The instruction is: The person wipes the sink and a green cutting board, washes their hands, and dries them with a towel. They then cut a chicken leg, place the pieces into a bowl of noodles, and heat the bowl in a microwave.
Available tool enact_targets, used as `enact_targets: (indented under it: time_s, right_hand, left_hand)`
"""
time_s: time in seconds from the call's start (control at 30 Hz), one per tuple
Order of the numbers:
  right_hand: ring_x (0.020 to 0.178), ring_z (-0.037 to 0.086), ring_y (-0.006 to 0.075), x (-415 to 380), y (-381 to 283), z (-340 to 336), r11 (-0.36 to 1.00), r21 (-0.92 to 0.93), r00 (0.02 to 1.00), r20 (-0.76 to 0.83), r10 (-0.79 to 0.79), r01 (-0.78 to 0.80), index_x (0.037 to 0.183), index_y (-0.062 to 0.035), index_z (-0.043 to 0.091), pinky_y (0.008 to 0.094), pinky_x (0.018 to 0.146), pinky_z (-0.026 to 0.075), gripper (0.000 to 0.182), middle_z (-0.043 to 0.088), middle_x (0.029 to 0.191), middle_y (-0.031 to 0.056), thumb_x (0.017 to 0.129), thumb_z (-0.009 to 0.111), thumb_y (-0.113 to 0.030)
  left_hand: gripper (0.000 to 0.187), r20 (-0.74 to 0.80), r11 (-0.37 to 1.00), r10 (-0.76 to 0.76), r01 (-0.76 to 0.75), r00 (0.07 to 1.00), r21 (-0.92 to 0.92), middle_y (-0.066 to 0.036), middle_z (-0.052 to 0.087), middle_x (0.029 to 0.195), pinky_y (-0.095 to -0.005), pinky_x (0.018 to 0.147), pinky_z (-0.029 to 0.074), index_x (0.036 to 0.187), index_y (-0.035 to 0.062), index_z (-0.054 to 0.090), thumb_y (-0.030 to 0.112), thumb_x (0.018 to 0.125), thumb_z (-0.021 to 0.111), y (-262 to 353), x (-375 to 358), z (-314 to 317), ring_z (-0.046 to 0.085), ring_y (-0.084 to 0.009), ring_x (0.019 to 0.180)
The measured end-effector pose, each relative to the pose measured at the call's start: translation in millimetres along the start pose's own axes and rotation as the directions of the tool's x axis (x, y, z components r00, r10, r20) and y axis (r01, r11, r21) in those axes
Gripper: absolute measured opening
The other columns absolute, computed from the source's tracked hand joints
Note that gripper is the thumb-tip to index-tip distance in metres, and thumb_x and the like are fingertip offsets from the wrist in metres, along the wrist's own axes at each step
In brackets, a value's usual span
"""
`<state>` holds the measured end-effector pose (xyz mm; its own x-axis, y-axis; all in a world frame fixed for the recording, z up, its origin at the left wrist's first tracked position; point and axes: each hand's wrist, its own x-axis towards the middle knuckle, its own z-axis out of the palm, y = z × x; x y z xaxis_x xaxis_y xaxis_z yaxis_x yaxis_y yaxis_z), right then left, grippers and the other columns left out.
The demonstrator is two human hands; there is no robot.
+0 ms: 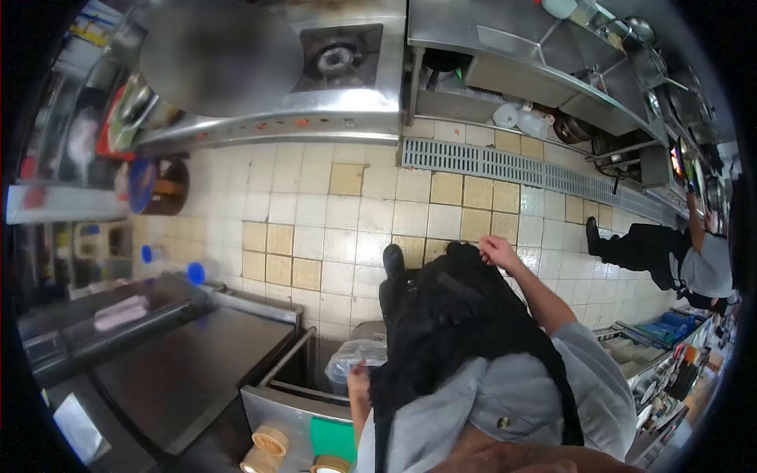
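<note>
My right hand (497, 251) hangs over the tiled floor in front of my black apron (449, 307), its fingers curled in and nothing showing in them. Low on my other side, my left hand (359, 381) is beside the apron's edge. It overlaps a bin liner of clear plastic (341, 361) in this view, and its fingers are too small and blurred to make out.
A stove (336, 59) with a large blurred round lid-like shape (221, 55) runs along the far side. A steel counter (181, 370) and bamboo steamers (270, 441) are at left. Another person (702, 260) stands at right. A drain grate (489, 162) crosses the floor.
</note>
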<state>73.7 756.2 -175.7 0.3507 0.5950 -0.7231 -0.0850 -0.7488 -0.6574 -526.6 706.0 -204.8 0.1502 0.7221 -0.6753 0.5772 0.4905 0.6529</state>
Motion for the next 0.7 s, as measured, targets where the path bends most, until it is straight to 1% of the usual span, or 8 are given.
enact_targets:
  time_s: [0.03, 0.07, 0.13, 0.23, 0.47, 0.57, 0.67, 0.7]
  right_hand:
    - [0.074, 0.065, 0.0161, -1, -3, 15, 1.0, -0.001, 1.0, 0.013, 0.008, -0.008, 0.115, -0.0053, 0.062, 0.0304, 0.064, 0.053, 0.03, 0.067, 0.086, 0.0059, 0.098, 0.059, -0.031]
    - [0.074, 0.065, 0.0161, -6, -10, 31, 1.0, 0.001, 1.0, 0.0, 0.011, -0.011, 0.115, -0.0053, 0.062, 0.0304, 0.064, 0.053, 0.03, 0.067, 0.086, 0.0059, 0.098, 0.059, -0.031]
    - [0.081, 0.068, 0.0248, -12, -27, 57, 0.87, -0.368, 0.943, 0.078, -0.324, 0.329, 0.119, -0.0043, 0.061, 0.0363, 0.072, 0.054, 0.034, 0.07, 0.092, 0.0126, 0.095, 0.063, -0.028]
    - [0.088, 0.069, 0.0314, -36, -63, 76, 0.831, -0.455, 0.946, 0.118, -0.302, 0.321, 0.122, -0.0035, 0.059, 0.0398, 0.078, 0.054, 0.037, 0.07, 0.097, 0.0172, 0.093, 0.065, -0.026]
    - [0.079, 0.069, 0.0304, -82, 14, 58, 0.964, -0.257, 0.93, -0.334, -0.152, 0.065, 0.123, -0.0011, 0.059, 0.0394, 0.074, 0.054, 0.038, 0.07, 0.087, 0.0193, 0.093, 0.064, -0.024]
    - [0.079, 0.069, 0.0284, -95, 48, 56, 0.999, -0.045, 0.884, -0.467, -0.007, -0.016, 0.12, 0.0013, 0.06, 0.0387, 0.073, 0.054, 0.037, 0.07, 0.087, 0.0207, 0.093, 0.063, -0.023]
    - [0.079, 0.07, 0.0276, -124, 67, 77, 0.996, 0.07, 0.801, -0.594, 0.078, -0.045, 0.117, 0.0027, 0.063, 0.0386, 0.074, 0.055, 0.033, 0.07, 0.087, 0.0217, 0.092, 0.061, -0.019]
    - [0.082, 0.07, 0.0314, -141, 55, 81, 0.996, 0.079, 0.808, -0.583, 0.086, -0.048, 0.12, 0.0019, 0.062, 0.0407, 0.077, 0.054, 0.035, 0.07, 0.093, 0.0234, 0.091, 0.061, -0.019]
  left_hand:
    - [0.021, -0.043, 0.918, -0.358, 0.344, 0.933, -0.196, -0.004, 0.068, 0.093, -0.0249, 0.082, 0.048, 0.112, 0.0006, 0.068, 0.001, 0.094, 0.058, 69, 18, -27, 0.061, -0.0131, 0.089]
    - [0.021, -0.171, 0.967, -0.157, 0.115, 0.973, -0.229, -0.004, 0.068, 0.099, -0.0252, 0.088, 0.047, 0.113, 0.0002, 0.068, 0.001, 0.094, 0.058, 45, 46, -41, 0.061, -0.0124, 0.093]
    - [0.02, -0.193, 0.964, -0.159, 0.11, 0.968, -0.241, -0.006, 0.069, 0.105, -0.0282, 0.091, 0.048, 0.113, -0.0027, 0.066, 0.002, 0.094, 0.06, 54, 89, -80, 0.063, -0.0153, 0.098]
    - [0.027, -0.168, 0.989, -0.111, 0.093, 0.98, -0.114, -0.009, 0.069, 0.107, -0.0287, 0.092, 0.048, 0.119, -0.005, 0.064, 0.002, 0.094, 0.06, 59, 152, -124, 0.063, -0.0169, 0.1]
    - [0.04, 0.078, 0.982, -0.036, 0.021, 0.996, 0.188, -0.017, 0.071, 0.113, -0.0318, 0.092, 0.049, 0.126, -0.0045, 0.063, 0.013, 0.091, 0.056, 83, 271, -158, 0.066, -0.022, 0.103]
    - [0.038, 0.166, 0.955, -0.043, -0.008, 0.985, 0.296, -0.017, 0.071, 0.113, -0.0332, 0.094, 0.049, 0.124, -0.0034, 0.065, 0.013, 0.09, 0.057, 168, 271, -136, 0.065, -0.0236, 0.106]
    - [0.038, 0.373, 0.93, 0.123, -0.238, 0.92, 0.28, -0.021, 0.067, 0.12, -0.0347, 0.098, 0.048, 0.126, -0.0061, 0.061, 0.006, 0.089, 0.057, 180, 323, -126, 0.064, -0.0267, 0.112]
    - [0.039, 0.411, 0.841, 0.087, -0.288, 0.908, 0.458, -0.021, 0.067, 0.12, -0.0358, 0.101, 0.047, 0.126, -0.0076, 0.06, 0.003, 0.088, 0.057, 230, 311, -111, 0.063, -0.0271, 0.115]
